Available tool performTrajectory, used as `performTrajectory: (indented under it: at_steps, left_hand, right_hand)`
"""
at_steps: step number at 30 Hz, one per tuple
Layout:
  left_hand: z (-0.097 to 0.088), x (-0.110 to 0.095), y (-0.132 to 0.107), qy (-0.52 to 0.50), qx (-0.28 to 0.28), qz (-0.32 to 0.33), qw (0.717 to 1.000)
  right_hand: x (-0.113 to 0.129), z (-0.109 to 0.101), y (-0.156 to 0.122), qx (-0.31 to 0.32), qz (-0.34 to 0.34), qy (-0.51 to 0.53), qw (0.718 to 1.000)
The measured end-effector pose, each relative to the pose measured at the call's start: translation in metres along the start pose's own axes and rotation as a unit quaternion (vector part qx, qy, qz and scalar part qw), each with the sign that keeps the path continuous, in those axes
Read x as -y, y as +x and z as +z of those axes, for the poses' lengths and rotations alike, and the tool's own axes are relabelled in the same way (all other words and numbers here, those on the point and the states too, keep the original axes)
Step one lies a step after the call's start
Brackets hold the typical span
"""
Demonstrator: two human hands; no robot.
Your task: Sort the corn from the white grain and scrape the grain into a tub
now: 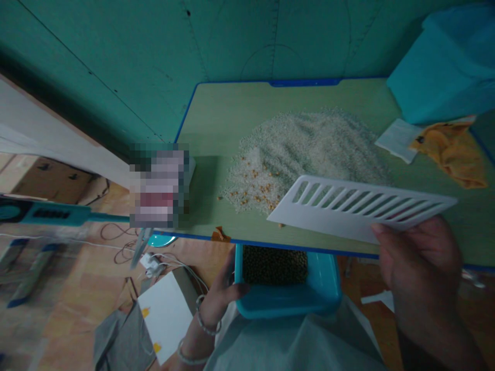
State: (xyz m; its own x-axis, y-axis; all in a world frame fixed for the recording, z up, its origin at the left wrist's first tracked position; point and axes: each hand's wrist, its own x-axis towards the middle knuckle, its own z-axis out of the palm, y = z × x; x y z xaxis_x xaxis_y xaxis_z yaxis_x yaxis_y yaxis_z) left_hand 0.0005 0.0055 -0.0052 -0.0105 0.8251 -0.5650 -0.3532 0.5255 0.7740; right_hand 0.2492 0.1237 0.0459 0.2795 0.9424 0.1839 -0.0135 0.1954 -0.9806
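My right hand (421,252) pinches the lower right edge of a flat white plastic slotted strainer plate (325,211), held tilted over the front of the table. Behind the plate spreads a heap of small white grains (325,139) that look like rice. Yellow kernels (265,189) lie scattered over its left front part. Below the table's front edge, my left hand (226,288) grips the left side of a blue basin (286,304), thumb over the rim, other fingers mostly hidden. Small dark greenish beans (274,265) lie in the basin, which rests at my lap.
A blue bin (444,77) stands at the table's back right, beside a white cloth (398,139) and an orange cloth (456,149). A pixelated patch covers something at the table's left edge. Cables and a power strip (152,264) lie on the floor, left.
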Motion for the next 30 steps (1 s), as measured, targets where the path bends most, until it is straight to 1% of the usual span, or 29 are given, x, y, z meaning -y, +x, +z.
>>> performTrajectory:
  at_steps: [2, 6, 11, 14, 16, 20, 23, 25, 27, 30]
  left_hand:
    - [0.0, 0.0, 0.0, 0.006, -0.005, 0.0, 1.0]
    - [0.001, -0.001, 0.0, 0.002, 0.008, 0.006, 1.0]
    - [0.0, -0.001, 0.0, 0.021, -0.012, 0.002, 1.0]
    - [0.0, -0.003, 0.002, 0.035, 0.008, 0.023, 0.999]
    - [0.003, -0.005, 0.002, 0.024, 0.02, 0.027, 0.999]
    - [0.009, -0.009, 0.0, 0.019, -0.013, 0.016, 1.0]
    - [0.011, -0.011, -0.001, 0.028, -0.007, 0.012, 1.0]
    - [0.01, -0.011, -0.001, 0.029, 0.001, 0.013, 1.0]
    - [0.01, -0.011, 0.0, 0.025, 0.009, 0.019, 0.999]
    - [0.009, -0.009, 0.0, 0.021, 0.008, 0.025, 0.999]
  right_hand:
    - [0.001, 0.0, -0.001, 0.006, 0.0, 0.002, 1.0]
    - [0.002, 0.0, -0.003, 0.021, 0.01, 0.003, 1.0]
    - [0.002, 0.0, -0.007, 0.018, 0.018, -0.003, 1.0]
    - [0.002, 0.001, -0.009, 0.019, 0.034, -0.011, 0.999]
    - [0.002, 0.001, -0.009, 0.018, 0.033, -0.008, 0.999]
    - [0.004, -0.001, -0.01, 0.004, 0.029, -0.012, 1.0]
    - [0.003, -0.003, -0.01, 0.012, 0.056, -0.04, 0.998]
    - [0.002, -0.003, -0.008, 0.014, 0.049, -0.045, 0.998]
    - [0.001, -0.001, -0.004, -0.005, 0.027, -0.027, 0.999]
    - [0.002, 0.005, 0.002, -0.056, 0.007, 0.008, 0.998]
